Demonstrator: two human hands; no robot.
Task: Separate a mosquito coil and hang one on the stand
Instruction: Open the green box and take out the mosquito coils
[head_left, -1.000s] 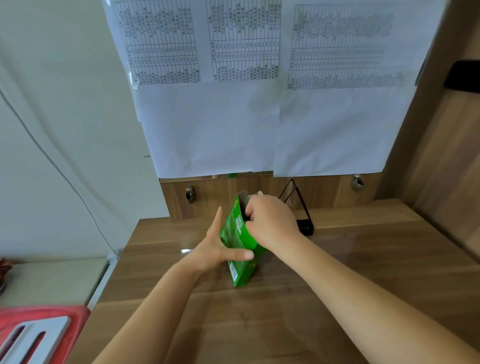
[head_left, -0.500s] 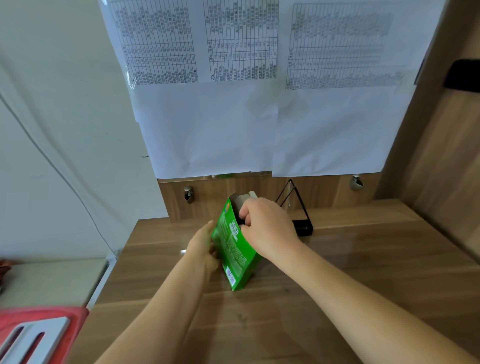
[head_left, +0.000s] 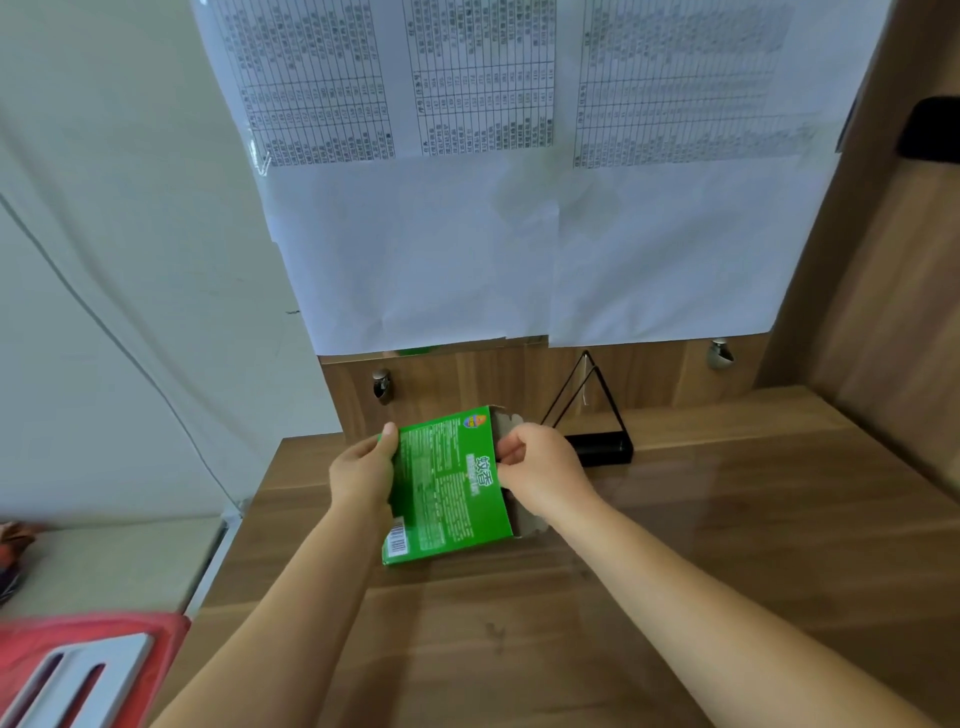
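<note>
My left hand (head_left: 363, 470) grips the green coil box (head_left: 447, 483) by its left edge above the worktop (head_left: 727, 519). My right hand (head_left: 540, 475) pinches inside its open right end. The black stand (head_left: 592, 415) sits just behind.

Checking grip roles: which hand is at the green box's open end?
The right hand, its fingers at the open flap end; the left hand only grips the green box on its closed side.

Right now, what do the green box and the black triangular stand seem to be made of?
Green box: likely thin cardboard with a printed, slightly glossy face; the open end flaps show plain brown-grey inside. Black triangular stand: apparently thin metal wire, dark painted, on a black base.
</note>
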